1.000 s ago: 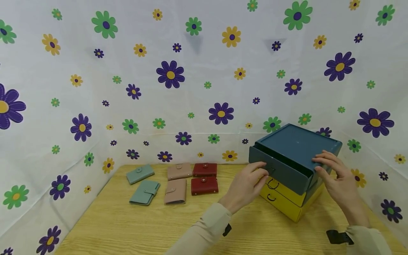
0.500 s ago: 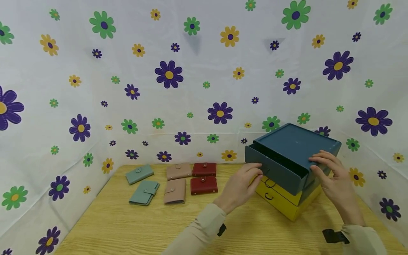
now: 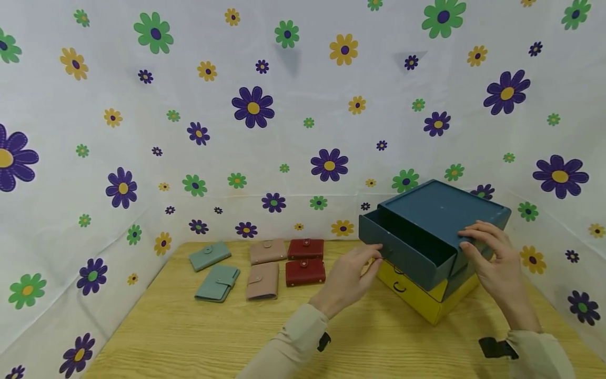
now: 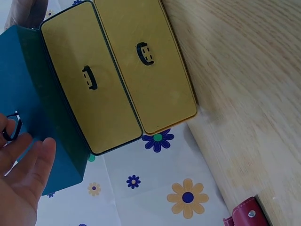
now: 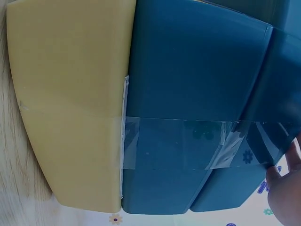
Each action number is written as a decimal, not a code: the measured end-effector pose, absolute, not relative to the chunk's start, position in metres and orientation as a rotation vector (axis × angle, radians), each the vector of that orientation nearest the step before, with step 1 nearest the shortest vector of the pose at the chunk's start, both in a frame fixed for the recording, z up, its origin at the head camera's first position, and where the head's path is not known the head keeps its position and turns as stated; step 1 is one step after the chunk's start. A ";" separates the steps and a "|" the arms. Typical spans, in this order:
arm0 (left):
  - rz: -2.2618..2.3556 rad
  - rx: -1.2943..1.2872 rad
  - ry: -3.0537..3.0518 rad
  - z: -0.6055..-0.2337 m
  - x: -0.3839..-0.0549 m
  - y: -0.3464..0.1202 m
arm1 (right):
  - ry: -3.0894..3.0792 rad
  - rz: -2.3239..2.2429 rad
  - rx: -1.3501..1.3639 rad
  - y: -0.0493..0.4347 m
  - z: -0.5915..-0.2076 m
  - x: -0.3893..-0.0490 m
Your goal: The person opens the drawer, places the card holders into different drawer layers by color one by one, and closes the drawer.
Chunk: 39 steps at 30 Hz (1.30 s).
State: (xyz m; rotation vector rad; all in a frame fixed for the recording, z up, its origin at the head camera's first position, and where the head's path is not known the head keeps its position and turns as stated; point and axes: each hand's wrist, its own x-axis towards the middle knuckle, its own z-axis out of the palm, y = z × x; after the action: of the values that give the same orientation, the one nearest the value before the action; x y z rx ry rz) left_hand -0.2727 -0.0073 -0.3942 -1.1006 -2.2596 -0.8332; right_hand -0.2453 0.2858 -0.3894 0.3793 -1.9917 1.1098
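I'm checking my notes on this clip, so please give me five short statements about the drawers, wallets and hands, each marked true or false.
1. The blue drawer is pulled partly open. True.
2. The left hand holds nothing. False: it grips that drawer's handle.
3. The upper yellow drawer and lower yellow drawer are both pulled out. False: both are closed.
4. The right hand touches the blue casing. True.
5. The red wallets lie left of the green wallets. False: they lie to the right, with pink wallets in between.
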 end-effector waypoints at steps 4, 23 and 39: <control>-0.837 -1.101 -2.266 -0.397 -0.271 -0.012 | -1.990 1.113 0.365 0.284 -0.389 -0.244; -0.829 -1.157 -2.172 -0.403 -0.262 -0.034 | -2.060 1.128 0.395 0.286 -0.392 -0.238; -0.714 -1.168 -2.071 -0.401 -0.258 -0.046 | -2.037 1.127 0.430 0.289 -0.389 -0.240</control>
State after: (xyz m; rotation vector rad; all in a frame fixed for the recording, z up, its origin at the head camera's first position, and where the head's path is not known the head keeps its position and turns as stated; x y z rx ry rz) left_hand -0.2577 -0.0460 -0.4011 -1.1680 -2.0709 -0.7142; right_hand -0.2400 0.2886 -0.3889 0.4295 -2.0374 1.1268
